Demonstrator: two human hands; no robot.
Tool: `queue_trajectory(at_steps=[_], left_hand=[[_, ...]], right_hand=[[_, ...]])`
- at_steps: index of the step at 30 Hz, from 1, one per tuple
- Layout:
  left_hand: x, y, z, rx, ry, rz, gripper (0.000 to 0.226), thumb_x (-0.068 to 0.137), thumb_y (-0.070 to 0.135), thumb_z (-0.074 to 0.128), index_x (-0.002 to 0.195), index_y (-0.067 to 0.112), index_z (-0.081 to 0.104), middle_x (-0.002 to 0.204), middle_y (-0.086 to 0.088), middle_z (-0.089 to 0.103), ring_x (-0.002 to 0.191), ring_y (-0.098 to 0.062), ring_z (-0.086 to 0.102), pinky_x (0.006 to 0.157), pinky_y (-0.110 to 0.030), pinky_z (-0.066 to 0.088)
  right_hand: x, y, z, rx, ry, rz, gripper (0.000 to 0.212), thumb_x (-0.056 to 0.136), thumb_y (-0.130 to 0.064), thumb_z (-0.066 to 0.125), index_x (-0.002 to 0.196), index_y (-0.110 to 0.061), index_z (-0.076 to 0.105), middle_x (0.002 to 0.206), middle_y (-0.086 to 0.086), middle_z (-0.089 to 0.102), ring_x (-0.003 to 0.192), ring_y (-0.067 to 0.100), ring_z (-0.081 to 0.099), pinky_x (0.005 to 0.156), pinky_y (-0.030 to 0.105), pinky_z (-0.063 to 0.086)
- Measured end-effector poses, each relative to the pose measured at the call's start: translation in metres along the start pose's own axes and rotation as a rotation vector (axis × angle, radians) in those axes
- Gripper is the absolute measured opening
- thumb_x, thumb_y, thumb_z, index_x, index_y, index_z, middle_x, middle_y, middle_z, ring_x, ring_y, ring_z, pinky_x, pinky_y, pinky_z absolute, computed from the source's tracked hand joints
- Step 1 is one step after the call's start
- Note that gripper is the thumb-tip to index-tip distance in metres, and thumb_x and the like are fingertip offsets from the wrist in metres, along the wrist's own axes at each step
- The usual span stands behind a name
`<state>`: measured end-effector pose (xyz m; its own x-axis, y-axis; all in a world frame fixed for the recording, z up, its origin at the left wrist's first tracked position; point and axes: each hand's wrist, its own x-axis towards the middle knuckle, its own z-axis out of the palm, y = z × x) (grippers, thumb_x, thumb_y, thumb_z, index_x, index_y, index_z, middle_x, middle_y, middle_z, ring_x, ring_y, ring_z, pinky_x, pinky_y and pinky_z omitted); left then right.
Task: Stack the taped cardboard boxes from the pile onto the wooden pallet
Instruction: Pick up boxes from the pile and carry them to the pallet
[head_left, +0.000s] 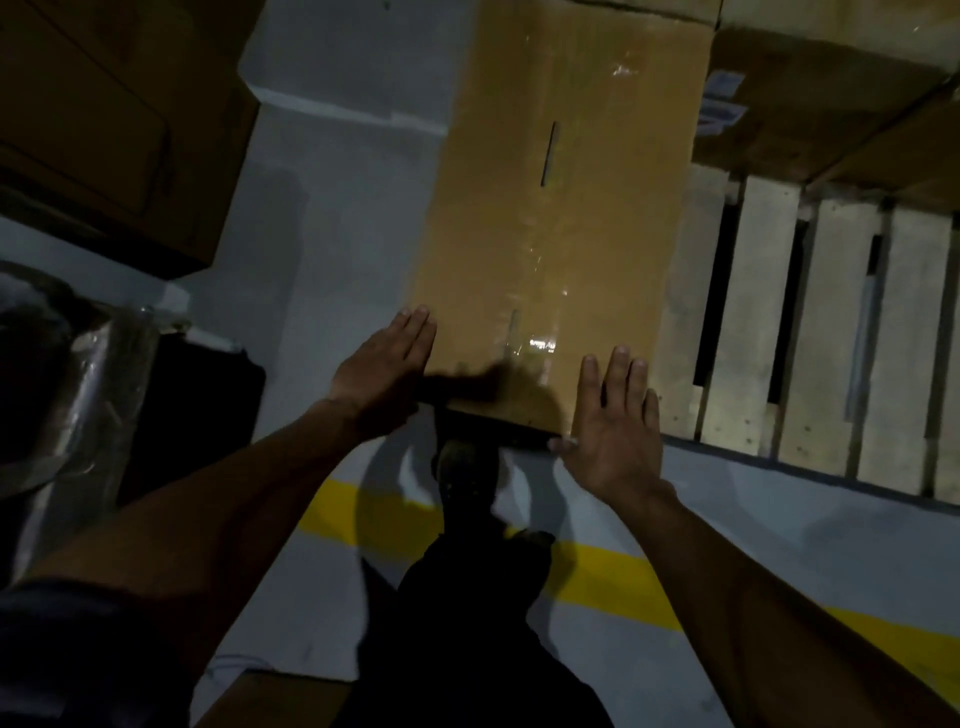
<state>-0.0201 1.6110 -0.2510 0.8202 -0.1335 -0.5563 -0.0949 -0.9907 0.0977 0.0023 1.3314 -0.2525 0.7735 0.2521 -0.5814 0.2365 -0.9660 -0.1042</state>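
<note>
So the biggest thing we see is the grey floor (332, 218), running through the whole frame with a yellow line (613, 577) painted across the lower middle. Next up is the long taped cardboard box (566, 208), stretching from top centre down to the middle of the frame. It's sealed with clear shiny tape along its top, so we can't tell what's inside. Its right edge sits over the left edge of the wooden pallet (831, 332), which fills the right side with its pale slats.

More cardboard boxes (810, 104) are already on the pallet in the upper right, one with a blue-and-white label, all closed as far as we can see. Another brown box (104, 130) sits in the dark upper left. At the left edge there's something wrapped in shiny plastic film (98, 374), too dim to make out.

Now the hands: left hand (387, 364) is flat with straight fingers against the box's near left corner, not gripping. Right hand (613, 415) is spread out flat at the near right corner, fingers straight, nothing held. A dark shoe (462, 467) pokes out just under the box's near end.
</note>
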Motion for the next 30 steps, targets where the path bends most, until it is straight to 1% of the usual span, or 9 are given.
queue_trajectory(at_steps=[2,6,8,12,19,23,27,30], left_hand=[[0.003,-0.002,-0.001,0.013,0.013,-0.015,0.097,0.094,0.021,0.062,0.154,0.006,-0.012,0.163,-0.011,-0.015,0.151,-0.026,-0.010,0.121,-0.035,0.008],[0.005,-0.003,0.000,0.006,0.018,0.001,0.095,0.094,0.012,0.062,0.154,0.004,-0.011,0.162,-0.013,-0.015,0.151,-0.027,-0.009,0.120,-0.034,0.010],[0.005,-0.003,0.001,0.003,0.019,0.005,0.095,0.094,0.012,0.062,0.153,0.003,-0.011,0.162,-0.014,-0.016,0.151,-0.029,-0.009,0.120,-0.035,0.010],[0.004,-0.004,-0.002,0.003,0.024,0.018,0.087,0.097,0.014,0.056,0.153,0.002,-0.010,0.162,-0.016,-0.015,0.151,-0.030,-0.008,0.120,-0.035,0.009],[0.006,-0.004,-0.005,-0.068,0.031,-0.007,0.080,0.099,0.010,0.049,0.155,0.007,-0.009,0.163,-0.010,-0.015,0.151,-0.025,-0.009,0.120,-0.033,0.007],[0.006,-0.003,-0.007,-0.025,0.015,-0.019,0.088,0.096,0.011,0.055,0.155,0.009,-0.011,0.163,-0.008,-0.016,0.151,-0.024,-0.009,0.120,-0.033,0.010],[0.003,0.000,-0.015,0.022,0.025,-0.021,0.088,0.096,0.016,0.056,0.155,0.007,-0.009,0.163,-0.010,-0.013,0.151,-0.025,-0.005,0.120,-0.034,0.011],[0.003,0.003,-0.016,0.050,0.015,-0.023,0.082,0.098,0.017,0.051,0.155,0.006,-0.008,0.163,-0.011,-0.013,0.151,-0.026,-0.004,0.120,-0.034,0.011]], right_hand=[[0.001,-0.003,0.000,-0.002,0.019,0.011,0.103,0.094,-0.049,0.058,0.156,-0.014,-0.016,0.159,0.021,-0.028,0.147,0.041,-0.022,0.121,0.052,0.000],[0.003,-0.005,0.002,-0.028,0.028,0.021,0.102,0.094,-0.047,0.059,0.156,-0.012,-0.014,0.159,0.024,-0.024,0.148,0.044,-0.019,0.121,0.054,0.003],[0.003,-0.005,0.002,-0.034,0.026,0.028,0.103,0.094,-0.047,0.060,0.156,-0.012,-0.014,0.159,0.024,-0.024,0.148,0.044,-0.018,0.121,0.054,0.004],[0.003,-0.006,0.002,-0.039,0.032,0.032,0.102,0.094,-0.046,0.060,0.156,-0.012,-0.013,0.160,0.022,-0.024,0.148,0.044,-0.018,0.121,0.054,0.005],[0.004,-0.005,0.001,-0.031,0.043,0.037,0.103,0.093,-0.046,0.063,0.157,-0.013,-0.011,0.160,0.021,-0.023,0.148,0.043,-0.017,0.120,0.053,0.004],[0.003,-0.006,-0.001,-0.021,0.037,0.042,0.105,0.092,-0.045,0.065,0.157,-0.015,-0.011,0.161,0.020,-0.023,0.149,0.042,-0.017,0.120,0.052,0.005],[0.000,-0.007,-0.008,0.000,0.011,0.049,0.104,0.093,-0.044,0.064,0.157,-0.015,-0.013,0.161,0.019,-0.025,0.149,0.040,-0.018,0.121,0.051,0.003],[0.000,-0.008,-0.007,0.010,0.000,0.052,0.102,0.095,-0.042,0.062,0.157,-0.014,-0.014,0.160,0.020,-0.026,0.148,0.041,-0.019,0.120,0.052,0.003]])
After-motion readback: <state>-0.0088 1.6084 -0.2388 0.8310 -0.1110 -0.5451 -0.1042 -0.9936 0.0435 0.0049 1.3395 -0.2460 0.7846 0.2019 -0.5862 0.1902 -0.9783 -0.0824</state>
